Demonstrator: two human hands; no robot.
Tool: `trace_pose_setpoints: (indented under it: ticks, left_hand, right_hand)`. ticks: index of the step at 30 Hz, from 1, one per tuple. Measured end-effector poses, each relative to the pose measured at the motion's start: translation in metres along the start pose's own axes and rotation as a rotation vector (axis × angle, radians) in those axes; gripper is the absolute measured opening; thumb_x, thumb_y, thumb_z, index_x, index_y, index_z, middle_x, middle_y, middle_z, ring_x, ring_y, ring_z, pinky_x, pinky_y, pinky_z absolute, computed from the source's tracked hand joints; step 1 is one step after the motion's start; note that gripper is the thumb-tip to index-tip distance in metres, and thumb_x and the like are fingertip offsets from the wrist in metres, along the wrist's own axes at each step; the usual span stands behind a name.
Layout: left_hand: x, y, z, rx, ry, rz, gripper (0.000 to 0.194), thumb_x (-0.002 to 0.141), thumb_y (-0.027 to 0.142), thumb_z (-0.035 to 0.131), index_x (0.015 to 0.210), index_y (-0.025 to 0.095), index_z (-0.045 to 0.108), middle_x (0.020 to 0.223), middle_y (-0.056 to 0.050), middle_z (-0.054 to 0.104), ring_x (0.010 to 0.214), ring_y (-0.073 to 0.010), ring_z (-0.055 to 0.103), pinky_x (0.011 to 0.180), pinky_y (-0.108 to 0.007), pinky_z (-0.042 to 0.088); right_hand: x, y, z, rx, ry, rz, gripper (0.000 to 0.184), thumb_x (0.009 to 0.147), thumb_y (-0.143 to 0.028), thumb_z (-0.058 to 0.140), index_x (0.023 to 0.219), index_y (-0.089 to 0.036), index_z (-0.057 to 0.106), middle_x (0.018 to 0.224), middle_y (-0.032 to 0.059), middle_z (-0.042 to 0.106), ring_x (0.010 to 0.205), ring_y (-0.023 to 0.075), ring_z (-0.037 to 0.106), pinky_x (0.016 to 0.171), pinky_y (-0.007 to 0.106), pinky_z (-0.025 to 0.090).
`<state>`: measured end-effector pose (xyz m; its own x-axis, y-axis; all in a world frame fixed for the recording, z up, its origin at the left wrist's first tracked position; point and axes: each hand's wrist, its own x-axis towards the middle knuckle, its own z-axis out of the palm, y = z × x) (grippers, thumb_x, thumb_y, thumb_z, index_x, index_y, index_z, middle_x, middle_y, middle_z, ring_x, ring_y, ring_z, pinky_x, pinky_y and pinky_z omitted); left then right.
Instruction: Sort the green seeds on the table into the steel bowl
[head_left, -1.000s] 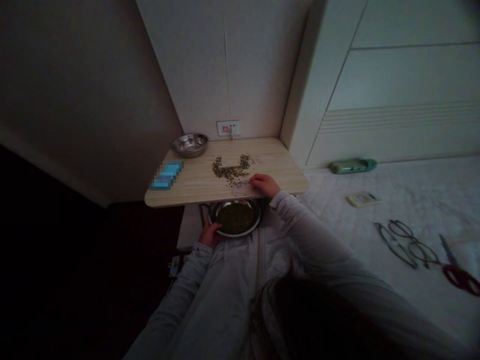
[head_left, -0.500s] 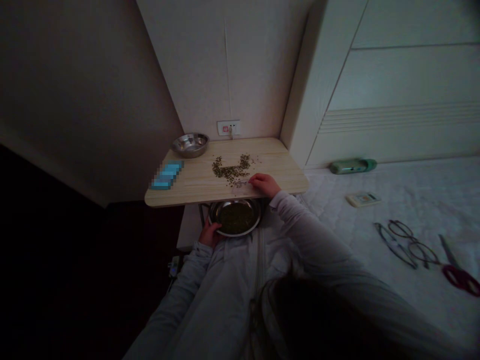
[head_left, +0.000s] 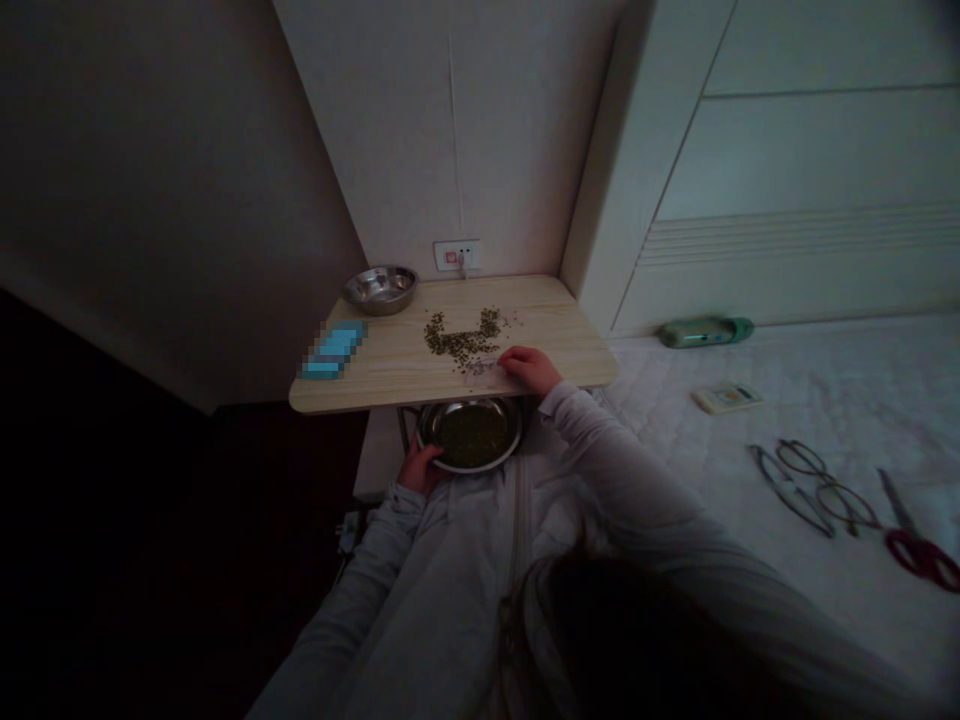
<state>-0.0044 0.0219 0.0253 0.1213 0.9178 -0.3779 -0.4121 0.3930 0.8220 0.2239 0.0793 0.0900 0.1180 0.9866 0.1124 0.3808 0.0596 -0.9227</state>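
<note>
My left hand [head_left: 422, 468] grips the near left rim of a steel bowl [head_left: 513, 440], its thumb over the edge. Small dark green grains [head_left: 471, 432] cover the bowl's bottom, just below the table's front edge. On the wooden table [head_left: 405, 385], my right hand [head_left: 531, 368] is closed, with its fingertips on the edge of a thin, see-through piece, perhaps plastic [head_left: 484, 373]. Its exact kind is too faint to make out. Beyond it, small green grains, perhaps mung beans [head_left: 457, 343], are spread in a rough U shape.
A second steel bowl [head_left: 381, 290] stands at the table's back left, behind a blurred-out phone-like thing [head_left: 334, 350]. A wall socket [head_left: 457, 256] is behind. On the bed [head_left: 675, 440] lie a green bottle-like thing [head_left: 705, 332], a remote [head_left: 726, 399], glasses [head_left: 825, 485] and scissors [head_left: 919, 545].
Hardly anything differs. Both hands, the bowl and the spread grains keep their places, and the see-through piece looks slightly shifted at my right fingertips.
</note>
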Motion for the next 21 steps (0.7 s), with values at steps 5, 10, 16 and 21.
trace_pose_setpoints:
  ticks: [5,10,16,21]
  left_hand:
    - [-0.0003,0.0003,-0.0006,0.01,-0.015,-0.004,0.06,0.052,0.004,0.055,0.108,0.025,0.052,0.085,0.0,0.062,0.073,-0.0189,0.06,0.054,-0.031,0.052]
    - [0.0012,-0.0013,-0.0022,0.018,-0.014,0.009,0.06,0.052,0.005,0.056,0.109,0.025,0.052,0.087,0.0,0.062,0.072,-0.0184,0.06,0.052,-0.029,0.052]
    - [0.0043,-0.0037,-0.0046,0.008,-0.033,0.009,0.058,0.051,0.006,0.057,0.107,0.024,0.052,0.083,0.0,0.062,0.07,-0.017,0.059,0.052,-0.028,0.051]
    - [0.0023,-0.0021,-0.0026,0.002,-0.038,0.025,0.058,0.051,0.006,0.057,0.105,0.025,0.052,0.085,0.0,0.061,0.073,-0.018,0.059,0.052,-0.029,0.051]
  right_hand:
    - [0.0002,0.0009,0.0002,0.025,0.001,-0.003,0.015,0.062,-0.027,0.051,0.066,-0.016,0.06,0.051,-0.0047,0.052,0.053,0.0088,0.045,0.056,0.023,0.034]
    - [-0.0013,-0.0014,0.0,0.012,0.006,-0.006,0.015,0.062,-0.027,0.049,0.066,-0.016,0.059,0.051,-0.0045,0.052,0.053,0.009,0.045,0.056,0.022,0.034]
    - [-0.0015,-0.0026,0.0008,0.034,0.009,0.023,0.015,0.061,-0.025,0.049,0.066,-0.016,0.059,0.053,-0.0042,0.053,0.054,0.0095,0.046,0.057,0.023,0.035]
    - [-0.0012,-0.0012,0.0003,0.019,0.006,-0.005,0.015,0.062,-0.026,0.049,0.066,-0.016,0.059,0.052,-0.0044,0.053,0.054,0.0093,0.046,0.057,0.023,0.035]
